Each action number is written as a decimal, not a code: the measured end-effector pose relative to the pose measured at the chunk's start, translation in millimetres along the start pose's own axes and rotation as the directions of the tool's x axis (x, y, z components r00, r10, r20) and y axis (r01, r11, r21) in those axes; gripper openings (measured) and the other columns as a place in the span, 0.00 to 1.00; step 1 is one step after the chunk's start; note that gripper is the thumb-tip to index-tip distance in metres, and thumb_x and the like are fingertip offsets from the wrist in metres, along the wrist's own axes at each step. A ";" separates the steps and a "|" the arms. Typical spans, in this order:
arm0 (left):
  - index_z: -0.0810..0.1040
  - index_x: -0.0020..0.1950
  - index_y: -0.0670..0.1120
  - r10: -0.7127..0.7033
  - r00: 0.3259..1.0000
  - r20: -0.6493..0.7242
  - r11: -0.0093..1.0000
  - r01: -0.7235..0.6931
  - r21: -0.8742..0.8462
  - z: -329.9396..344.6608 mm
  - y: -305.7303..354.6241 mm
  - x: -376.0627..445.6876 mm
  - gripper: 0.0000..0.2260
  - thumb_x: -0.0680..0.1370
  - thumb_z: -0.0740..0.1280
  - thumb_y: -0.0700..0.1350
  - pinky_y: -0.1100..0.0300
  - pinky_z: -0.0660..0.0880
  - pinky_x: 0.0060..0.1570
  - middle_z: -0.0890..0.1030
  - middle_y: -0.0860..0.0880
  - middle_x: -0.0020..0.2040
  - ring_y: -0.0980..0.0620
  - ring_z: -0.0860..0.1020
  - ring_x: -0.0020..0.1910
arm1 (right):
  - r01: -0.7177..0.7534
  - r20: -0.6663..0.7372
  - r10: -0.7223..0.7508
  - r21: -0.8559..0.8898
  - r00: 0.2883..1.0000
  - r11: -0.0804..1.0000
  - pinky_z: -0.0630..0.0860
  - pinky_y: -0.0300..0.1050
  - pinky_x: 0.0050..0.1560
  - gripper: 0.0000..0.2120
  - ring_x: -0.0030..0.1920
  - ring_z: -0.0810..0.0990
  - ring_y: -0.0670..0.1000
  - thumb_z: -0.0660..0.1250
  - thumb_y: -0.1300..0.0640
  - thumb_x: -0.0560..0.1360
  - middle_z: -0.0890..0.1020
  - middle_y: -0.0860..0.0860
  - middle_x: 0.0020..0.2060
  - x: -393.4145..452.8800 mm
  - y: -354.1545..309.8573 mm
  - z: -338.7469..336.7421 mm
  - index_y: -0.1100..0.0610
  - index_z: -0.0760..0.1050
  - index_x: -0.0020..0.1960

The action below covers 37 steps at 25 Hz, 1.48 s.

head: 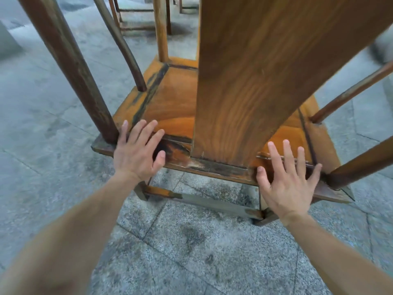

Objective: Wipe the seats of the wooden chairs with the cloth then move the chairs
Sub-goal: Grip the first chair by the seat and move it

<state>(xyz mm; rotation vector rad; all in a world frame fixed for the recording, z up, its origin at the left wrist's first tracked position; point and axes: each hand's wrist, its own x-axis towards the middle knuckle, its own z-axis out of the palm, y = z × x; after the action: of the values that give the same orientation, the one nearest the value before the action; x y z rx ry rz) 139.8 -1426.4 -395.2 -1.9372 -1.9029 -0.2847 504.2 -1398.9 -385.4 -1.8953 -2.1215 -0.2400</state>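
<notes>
Forearms: both reach forward from the bottom of the head view, over the paving [191, 248].
Left hand [136, 154]: fingers spread and straight, lying at the back rail of the seat [170, 107] next to the left post [70, 67]. Nothing held.
Right hand [287, 186]: same deal, fingers splayed, over the back rail near the right post [361, 165]. Can't tell if the palm is actually pressing down or just hovering.
Chair: right in front, seen from behind, with the back splat [255, 81] standing up between the two hands.
Cloth: not in view anywhere, so I'd guess this is the moving bit, not the wiping.
How I'd do it: curl fingers under the rail on both sides before lifting, since flat palms will just slide.
Balance: keep the hands even either side of the splat so it doesn't twist.
Watch out: another chair [136, 18] sits just beyond, so lift clear, don't drag on that rough stone.
</notes>
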 end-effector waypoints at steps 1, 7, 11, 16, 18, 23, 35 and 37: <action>0.77 0.68 0.44 0.021 1.000 -0.012 1.000 -0.021 -0.011 2.0 -1.0 -0.6 0.27 0.79 0.51 0.56 0.35 0.58 0.73 0.75 0.43 0.71 0.39 0.71 0.71 | -0.014 0.011 0.014 -0.010 1.000 1.000 0.50 0.76 0.72 0.31 0.80 0.53 0.59 0.48 0.36 0.77 0.59 0.48 0.80 0.7 -0.4 -1.1 0.41 0.55 0.79; 0.78 0.67 0.45 0.123 0.977 -0.175 0.992 -0.128 -0.016 10.5 -9.5 2.4 0.25 0.80 0.52 0.56 0.32 0.56 0.73 0.76 0.44 0.70 0.38 0.73 0.70 | -0.066 -0.031 0.065 -0.036 0.997 0.997 0.49 0.76 0.72 0.30 0.80 0.53 0.56 0.46 0.34 0.78 0.61 0.47 0.79 -0.8 -5.2 -1.9 0.39 0.54 0.78; 0.79 0.67 0.46 0.108 0.984 -0.145 0.990 -0.120 -0.074 18.4 -30.9 15.1 0.26 0.78 0.52 0.56 0.33 0.52 0.75 0.78 0.45 0.69 0.40 0.73 0.70 | -0.090 -0.044 0.087 -0.053 0.995 0.995 0.45 0.76 0.73 0.30 0.81 0.47 0.54 0.42 0.32 0.78 0.56 0.46 0.80 0.0 -27.3 2.6 0.36 0.49 0.78; 0.75 0.69 0.48 0.105 0.991 -0.085 0.990 -0.112 -0.080 34.5 -67.2 54.7 0.27 0.77 0.51 0.56 0.39 0.44 0.77 0.76 0.47 0.70 0.44 0.68 0.73 | -0.151 -0.071 0.148 -0.037 0.986 0.988 0.42 0.76 0.73 0.31 0.81 0.44 0.55 0.40 0.31 0.77 0.55 0.46 0.81 12.9 -67.9 12.8 0.37 0.47 0.79; 0.73 0.70 0.49 0.116 0.990 -0.080 0.990 -0.122 -0.071 41.7 -82.2 68.8 0.26 0.77 0.50 0.56 0.43 0.37 0.76 0.73 0.46 0.72 0.44 0.64 0.75 | -0.156 -0.076 0.153 -0.044 0.985 0.987 0.41 0.76 0.72 0.31 0.81 0.44 0.56 0.40 0.31 0.77 0.54 0.47 0.81 21.2 -82.9 17.0 0.37 0.48 0.79; 0.69 0.73 0.52 0.145 0.986 -0.079 0.987 -0.150 -0.062 49.6 -87.9 76.1 0.25 0.78 0.49 0.56 0.39 0.39 0.76 0.68 0.46 0.74 0.42 0.59 0.77 | -0.190 -0.091 0.183 -0.074 0.979 0.979 0.42 0.76 0.73 0.32 0.81 0.45 0.57 0.40 0.32 0.77 0.55 0.48 0.81 24.0 -92.3 23.4 0.38 0.49 0.79; 0.46 0.81 0.61 -0.045 0.966 0.256 0.976 0.097 -0.193 -151.7 -76.2 36.0 0.30 0.79 0.36 0.68 0.38 0.39 0.77 0.45 0.51 0.83 0.44 0.40 0.81 | -0.071 0.176 0.066 0.021 0.982 0.997 0.35 0.69 0.75 0.33 0.80 0.36 0.55 0.39 0.30 0.78 0.45 0.47 0.81 -5.9 -141.3 -154.8 0.41 0.41 0.80; 0.45 0.80 0.62 -0.019 0.958 0.285 0.978 0.077 -0.194 -222.4 -89.2 27.4 0.30 0.79 0.35 0.69 0.38 0.40 0.77 0.44 0.52 0.83 0.46 0.40 0.81 | -0.033 0.185 0.032 0.002 0.982 0.999 0.37 0.68 0.76 0.34 0.80 0.37 0.54 0.40 0.30 0.79 0.46 0.46 0.81 -15.0 -154.3 -226.6 0.42 0.43 0.80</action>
<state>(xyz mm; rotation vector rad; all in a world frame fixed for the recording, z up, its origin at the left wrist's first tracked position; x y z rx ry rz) 83.2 -1496.8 -171.6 -2.1649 -2.1794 -0.2348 375.7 -1502.3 -165.9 -2.0180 -2.2022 -0.0533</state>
